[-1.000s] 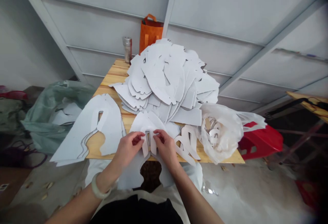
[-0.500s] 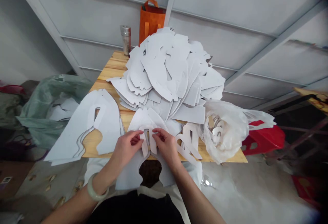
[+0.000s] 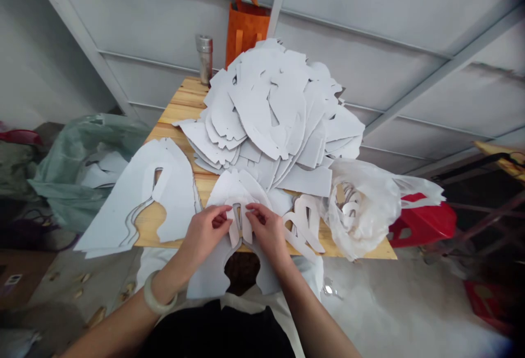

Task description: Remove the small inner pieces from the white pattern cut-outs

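Hands engaged: left hand (image 3: pixel 208 228) and right hand (image 3: pixel 266 230) grasp opposite sides of an arched strip (image 3: pixel 233 234). The strip overlies a white cutout (image 3: pixel 209 271) at the tabletop (image 3: pixel 174 113) edge.

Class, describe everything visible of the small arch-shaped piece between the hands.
The small arch-shaped piece is pale, thin and looks like card. Its rounded top joins two legs with a narrow slot between them. It seems to lie flat on a larger white sheet, around that sheet's own slot, its legs pointing towards the person. The left hand and right hand touch its two sides.
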Tool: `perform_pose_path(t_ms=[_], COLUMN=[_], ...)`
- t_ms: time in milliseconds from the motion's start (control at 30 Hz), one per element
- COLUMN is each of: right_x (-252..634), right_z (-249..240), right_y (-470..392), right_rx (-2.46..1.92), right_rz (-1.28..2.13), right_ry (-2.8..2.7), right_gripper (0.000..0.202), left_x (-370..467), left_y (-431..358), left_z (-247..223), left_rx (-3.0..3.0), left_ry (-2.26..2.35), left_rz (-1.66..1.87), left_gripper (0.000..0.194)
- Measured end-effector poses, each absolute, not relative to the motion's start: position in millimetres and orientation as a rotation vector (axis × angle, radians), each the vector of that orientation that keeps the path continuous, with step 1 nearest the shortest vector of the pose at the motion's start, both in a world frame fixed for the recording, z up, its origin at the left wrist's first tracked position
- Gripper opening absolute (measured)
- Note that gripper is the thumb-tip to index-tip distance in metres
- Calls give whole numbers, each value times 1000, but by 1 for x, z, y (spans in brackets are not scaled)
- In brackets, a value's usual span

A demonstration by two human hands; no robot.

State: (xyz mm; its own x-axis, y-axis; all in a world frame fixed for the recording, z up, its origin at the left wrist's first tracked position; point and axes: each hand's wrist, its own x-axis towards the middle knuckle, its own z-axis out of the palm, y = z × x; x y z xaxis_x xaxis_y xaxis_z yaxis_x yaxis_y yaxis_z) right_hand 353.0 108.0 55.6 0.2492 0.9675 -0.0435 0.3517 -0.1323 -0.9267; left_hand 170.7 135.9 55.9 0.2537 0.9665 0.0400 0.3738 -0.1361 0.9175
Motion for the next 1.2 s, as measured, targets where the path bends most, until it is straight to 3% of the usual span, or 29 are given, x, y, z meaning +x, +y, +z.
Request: perform_pose_path(t_ms=[500,833,1200], right_x=[353,351,352], right_z=[52,53,48], right_y=[108,108,108], right_rx=[-1662,-1638,-1627], right_rz=[851,856,841], right_ry=[-1270,-1236,-1251], right_gripper=[28,27,25], left_x=[170,173,171], left_y=[137,139,143], left_z=[62,59,65], left_rx=[1636,1488,1552], left_ry=[1272,1247,1249], left_rz=[803,832,807], left_gripper=[30,19,30])
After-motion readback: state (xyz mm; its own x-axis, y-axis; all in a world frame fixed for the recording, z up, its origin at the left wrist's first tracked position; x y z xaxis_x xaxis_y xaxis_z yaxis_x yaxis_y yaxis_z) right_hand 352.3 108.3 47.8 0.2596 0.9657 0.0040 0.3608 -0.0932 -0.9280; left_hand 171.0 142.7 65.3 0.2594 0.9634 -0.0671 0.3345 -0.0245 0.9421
